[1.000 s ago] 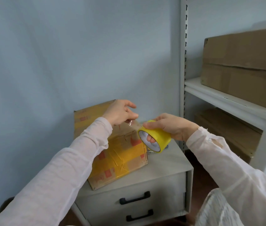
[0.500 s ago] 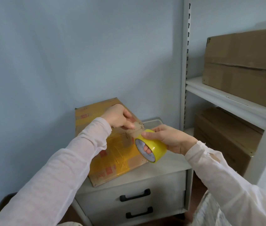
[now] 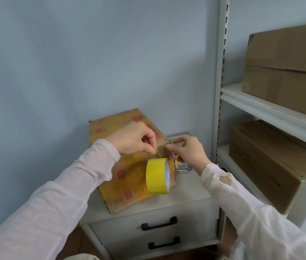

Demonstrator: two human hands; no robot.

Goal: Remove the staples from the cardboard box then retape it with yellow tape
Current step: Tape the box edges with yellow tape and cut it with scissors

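- A plain pale blue wall fills the left side and the back; open room is seen to the left of the cabinet and above the box.
- The left hand is held over the top front edge of the box. Its fingers are curled, and a thin strand is pinched between thumb and fingertip.
- The cardboard box is set at an angle on the cabinet, its back corner close to the wall. Its brown board is largely covered by glossy, wrinkled yellow tape and small red labels, and bare cardboard is left along the top right edge and the bottom rim.
- The yellow tape roll, a smooth wide ring with a white inner core, is seen against the box's front face, below the strand. Whether it hangs or stands on the cabinet cannot be told.
- The right hand is closed at the box's upper right corner, which is nipped between thumb and forefinger.
- A small object with clear and yellow parts is partly hidden behind that hand.
- The grey-white cabinet has a matte top with a free strip to the right of the box, and two drawers with black handles.
- A white shelving unit stands just beside it, with a plain brown carton on one shelf and another below.
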